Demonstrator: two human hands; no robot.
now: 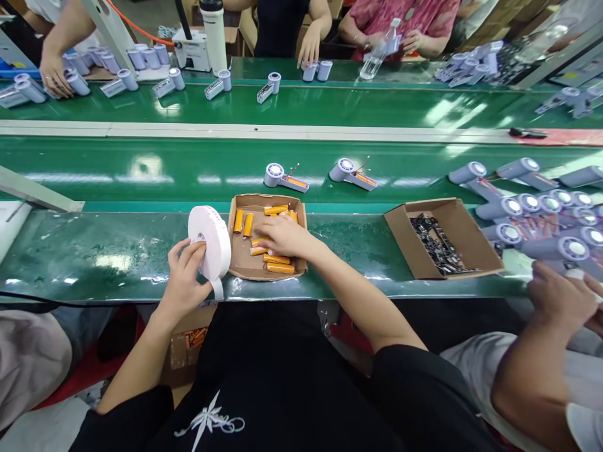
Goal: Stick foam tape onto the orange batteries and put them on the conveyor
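My left hand (186, 276) is closed around a roll of white tape (217, 242), fingers in its core, with the loose tape end hanging near my thumb. The roll stands on edge beside a shallow cardboard box (235, 267). Inside this box lie several orange cylindrical batteries (279, 267), some at the back and some in front. My right hand (285, 237) reaches in from the right, its curled fingers closed on a battery (259, 242) in the middle. The fingertips are partly hidden.
Two grey handheld fans (274, 174) with wires showing lie on the green conveyor (188, 163) ahead. A box of small black parts (400, 238) stands to the right, near many piled fans (572, 248). A co-worker's hand (560, 295) works there. Other people sit across the belt.
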